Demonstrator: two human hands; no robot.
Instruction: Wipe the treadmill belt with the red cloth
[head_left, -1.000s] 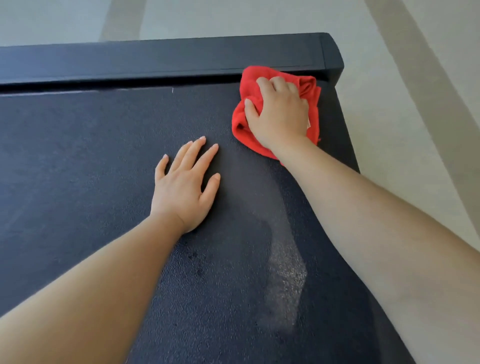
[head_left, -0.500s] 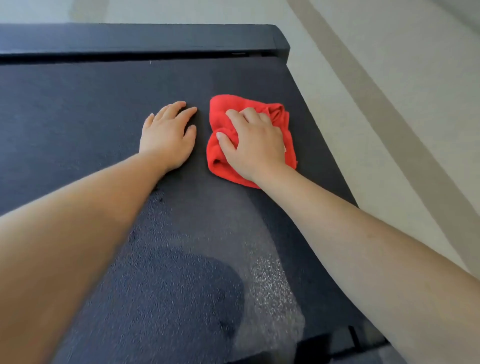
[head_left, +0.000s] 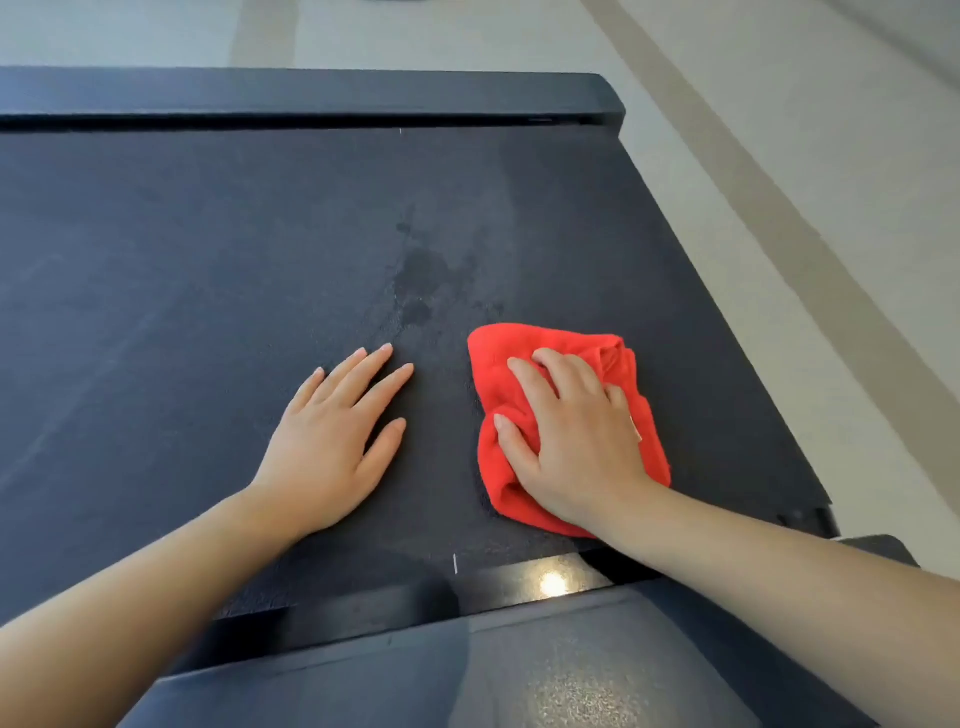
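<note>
The dark treadmill belt fills most of the view. A crumpled red cloth lies on the belt's near right part. My right hand presses down on the cloth, fingers curled into its folds. My left hand rests flat on the bare belt just left of the cloth, fingers spread, holding nothing. A damp, darker patch shows on the belt beyond both hands.
A black end cap closes the belt's far end. The glossy near frame edge and a grey cover lie below my wrists. Pale floor runs along the right side.
My right hand has dragged the red cloth from the far right corner back toward the near end of the belt. My left hand has slid back with it.
</note>
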